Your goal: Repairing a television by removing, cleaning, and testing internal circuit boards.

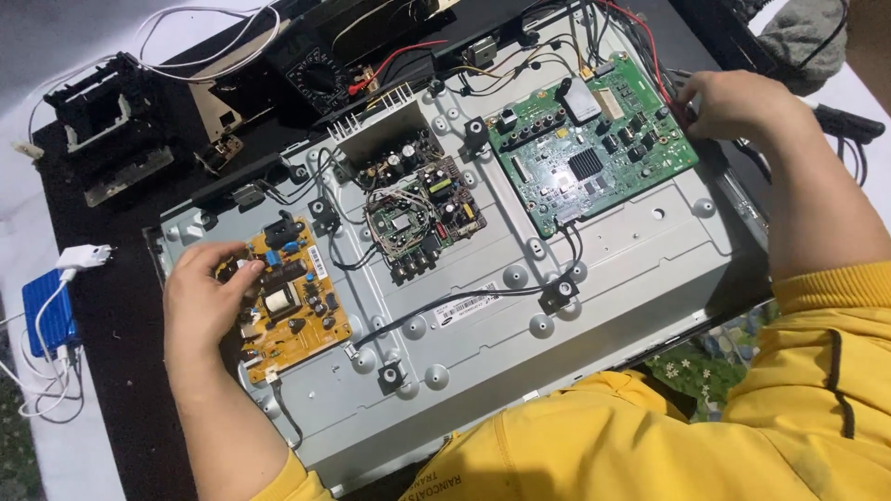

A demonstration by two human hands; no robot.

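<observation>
A silver metal back panel (603, 278) of a flat screen lies open on a dark table. On it sit a yellow power board (302, 297) at the left, a small green board (418, 218) in the middle and a larger green main board (589, 153) at the right. My left hand (206, 301) rests on the yellow board's left edge, fingers curled onto its parts. My right hand (733, 102) is closed at the right edge of the main board, by red wires (650, 46); what it pinches is hidden. Yellow sleeves cover my arms.
A black multimeter (320, 74) lies at the back with red and black leads. A black plastic frame (107, 130) sits at the far left. A blue power bank (46, 311) with a white plug and cable lies at the left edge. Black cables cross the panel.
</observation>
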